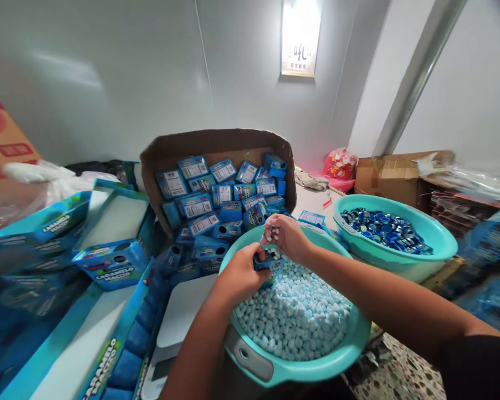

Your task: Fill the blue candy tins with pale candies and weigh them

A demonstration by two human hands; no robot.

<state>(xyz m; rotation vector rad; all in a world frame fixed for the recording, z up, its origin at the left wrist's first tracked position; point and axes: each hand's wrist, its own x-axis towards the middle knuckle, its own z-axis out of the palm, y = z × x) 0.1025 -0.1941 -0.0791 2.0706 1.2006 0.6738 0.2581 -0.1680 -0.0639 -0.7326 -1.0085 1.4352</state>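
My left hand [244, 273] is wrapped round a small blue box [270, 265], held over the near teal basin [316, 373]. Pale blue and white candies [294, 316] fill much of that basin. Just above the box, my right hand [285, 238] has its fingers curled round several candies, and more candies show at the box's top. Behind my hands, a large cardboard carton [216, 141] lies with its opening toward me, full of small blue boxes [223, 170].
A white scale [187, 311] stands left of the basin. Blue display boxes [112, 261] are stacked at the left. At the right, another teal basin [439, 236] holds shiny blue pieces [385, 228], near a brown carton [385, 180].
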